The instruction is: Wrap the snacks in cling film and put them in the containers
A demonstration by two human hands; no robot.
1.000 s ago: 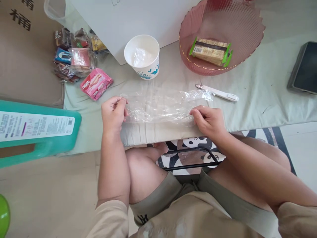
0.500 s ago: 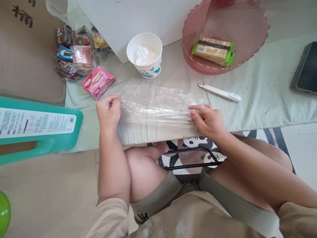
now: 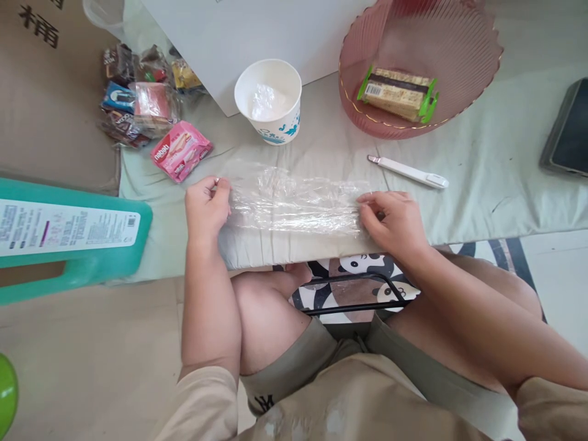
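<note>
Clear plastic wrap (image 3: 294, 205), crinkled, spans btwn the two hands nr the front edge of the cloth (image 3: 482, 205); can't tell if it touches; L hand (image 3: 209, 205) pinches its left end btwn thumb + fingers; R hand (image 3: 390, 217) has its right end at thumb + fingertips, closed on it; most of the wrap lies btwn the grips; paper cup (image 3: 280, 131) just behind, w/ crumpled film (image 3: 264, 103) inside; pink pack (image 3: 181, 152) nr L hand; white cutter (image 3: 408, 171) beyond R hand; pink bowl (image 3: 441, 49) farther back, w/ wafer pack (image 3: 397, 95) in it.
</note>
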